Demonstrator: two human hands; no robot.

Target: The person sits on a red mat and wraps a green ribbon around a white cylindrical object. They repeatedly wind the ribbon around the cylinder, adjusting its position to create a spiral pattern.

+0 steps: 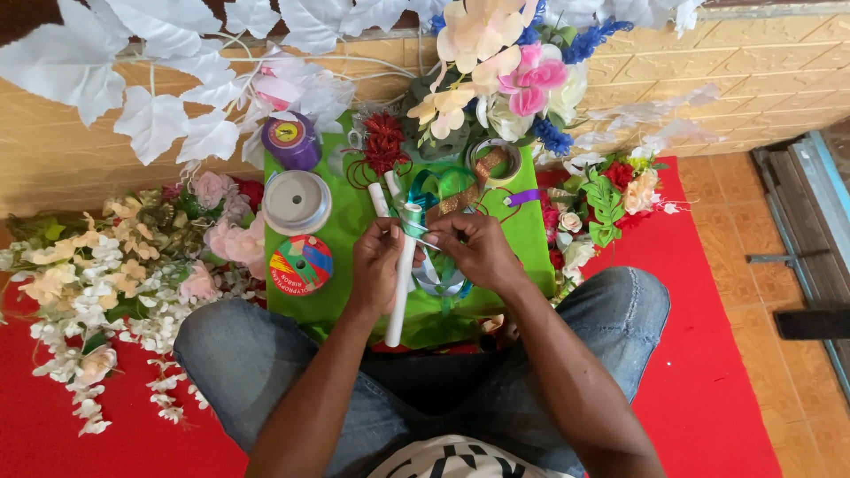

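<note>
We are seated on a red mat (pixel 708 389) with a green sheet (pixel 345 221) spread in the middle of the frame, and both our hands meet just above centre. Our left hand (pixel 376 265) is closed around a white tube (pixel 398 292) that runs from the upper middle down toward our lap, thumb and fingers pressed together on it near its upper part. Our right hand (pixel 478 248) pinches a strand of ribbon (pixel 416 217), teal and silvery, right where it meets the tube, fingertips closed on it. More loops of that ribbon hang below our hands, over the green sheet.

To do this winding well, we judge that the left hand should keep the tube steady and not let it roll, while the right keeps the ribbon taut and flat against the tube, so the turns sit side by side without twisting. The loose loops below could snag, so we should feed from them slowly.

Left of the hands lie a multicoloured ribbon spool (pixel 301 264), a grey spool (pixel 297 202) above it, and a purple spool (pixel 292 140) higher still. Artificial flowers (pixel 496 62) crowd the top centre, a pale flower garland (pixel 115 283) lies at the left, and white leaves (pixel 150 97) fill the upper left.
</note>
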